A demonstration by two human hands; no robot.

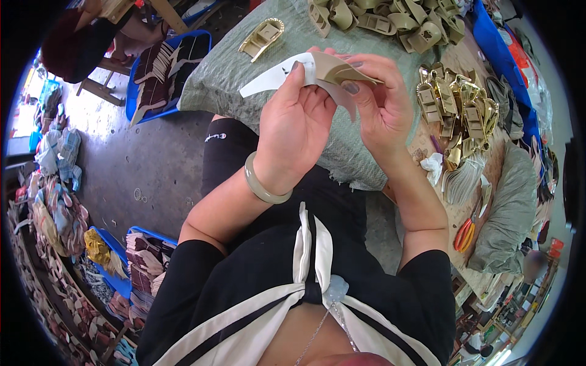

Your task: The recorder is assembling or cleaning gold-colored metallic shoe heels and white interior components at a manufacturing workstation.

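White-and-tan curved sheet piece (329, 68): held above the green woven sack (226, 76). Left hand (295, 122) fingers grasp the white section; right hand (383, 104) fingers pinch the tan end. Handling appears unfinished; remaining quantity indeterminable. Glossy gold pieces (473, 116) lie right, matte tan pieces (375, 23) far.

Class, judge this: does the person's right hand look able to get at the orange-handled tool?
Probably yes, once the right hand lets go of the beige piece: nothing covers the orange handles.
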